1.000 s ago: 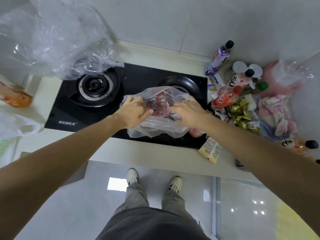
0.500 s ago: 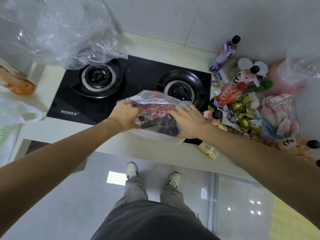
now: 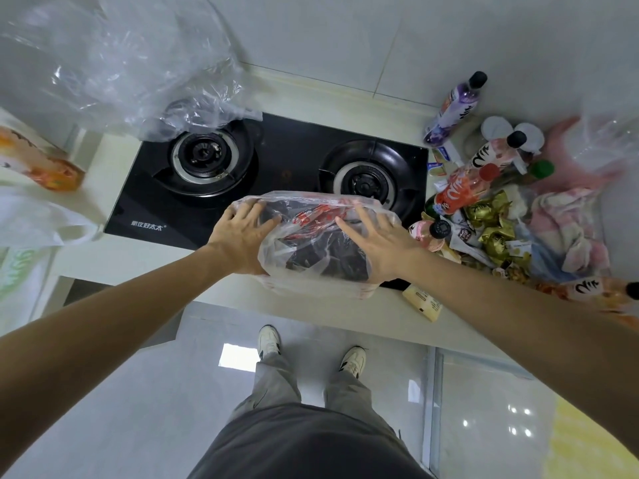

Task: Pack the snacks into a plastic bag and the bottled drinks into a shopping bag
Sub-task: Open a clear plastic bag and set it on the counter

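While both hands, left hand [image 3: 242, 233] and right hand [image 3: 377, 242], press flat with straight fingers on the filled plastic bag [image 3: 318, 247] at the surface [image 3: 221, 281] edge, snacks [image 3: 491, 229] remain; next, gather them.

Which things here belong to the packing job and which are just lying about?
Job: plastic bag of snacks between left hand and right hand; bottled drinks; gold-wrapped snacks; purple bottle.
Lying about: gas stove; pink cloth; loose clear bag.
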Demonstrator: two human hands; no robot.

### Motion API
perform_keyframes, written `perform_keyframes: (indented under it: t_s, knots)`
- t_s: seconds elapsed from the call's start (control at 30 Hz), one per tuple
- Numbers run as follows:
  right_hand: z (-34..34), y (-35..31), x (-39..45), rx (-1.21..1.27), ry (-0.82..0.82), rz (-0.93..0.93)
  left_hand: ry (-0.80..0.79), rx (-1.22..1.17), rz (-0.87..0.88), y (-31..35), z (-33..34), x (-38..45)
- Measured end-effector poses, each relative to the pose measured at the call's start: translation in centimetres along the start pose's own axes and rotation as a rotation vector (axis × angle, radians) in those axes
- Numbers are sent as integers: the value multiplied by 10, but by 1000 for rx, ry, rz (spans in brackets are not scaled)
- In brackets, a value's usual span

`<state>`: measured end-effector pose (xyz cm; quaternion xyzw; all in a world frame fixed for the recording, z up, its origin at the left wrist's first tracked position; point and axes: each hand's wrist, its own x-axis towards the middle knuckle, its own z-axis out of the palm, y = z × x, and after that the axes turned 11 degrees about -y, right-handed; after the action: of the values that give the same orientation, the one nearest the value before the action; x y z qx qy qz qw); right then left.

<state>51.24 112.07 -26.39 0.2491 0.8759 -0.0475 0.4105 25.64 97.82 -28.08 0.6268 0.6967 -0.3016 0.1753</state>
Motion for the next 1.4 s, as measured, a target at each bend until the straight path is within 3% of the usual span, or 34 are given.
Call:
perform_keyframes:
  t_s: [0.17, 0.67, 0.83, 1.4]
  knots:
    - [5, -4, -1, 0, 18, 11, 65, -55, 52, 5, 9, -4]
    - [55, -22, -14, -41, -19, -40, 40, -27, 292, 25, 35, -21]
    - [60, -24, -11, -30, -1, -36, -12, -45, 228, 31, 39, -21]
    - [69, -18, 14, -20, 27, 61, 51, -35, 88, 40, 55, 1]
